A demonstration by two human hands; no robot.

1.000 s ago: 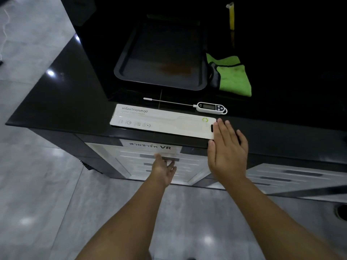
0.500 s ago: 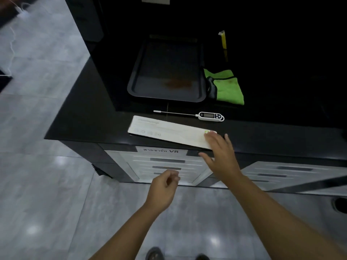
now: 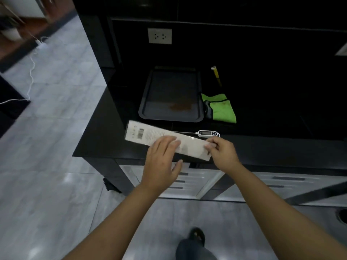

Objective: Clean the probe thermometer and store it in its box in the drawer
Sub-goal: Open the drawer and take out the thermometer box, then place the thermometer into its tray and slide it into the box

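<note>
I am looking at the black counter (image 3: 105,139) filling the middle of the frame, with the dark tray (image 3: 171,94) sitting at its centre and the green cloth (image 3: 222,109) lying just right of it. The long white box (image 3: 150,136) is hanging lifted over the counter's front edge, barcode side up: the left hand (image 3: 161,156) is clasping its middle from the near side, and the right hand (image 3: 221,151) is pinching its right end, seemingly at the flap. The probe thermometer (image 3: 208,133) is lying on the counter just behind the box, right of centre. I am judging the risks: the box's far edge is passing close enough to knock the thermometer, and a hard tug at the flap could tear it or spill the box floorwards.
</note>
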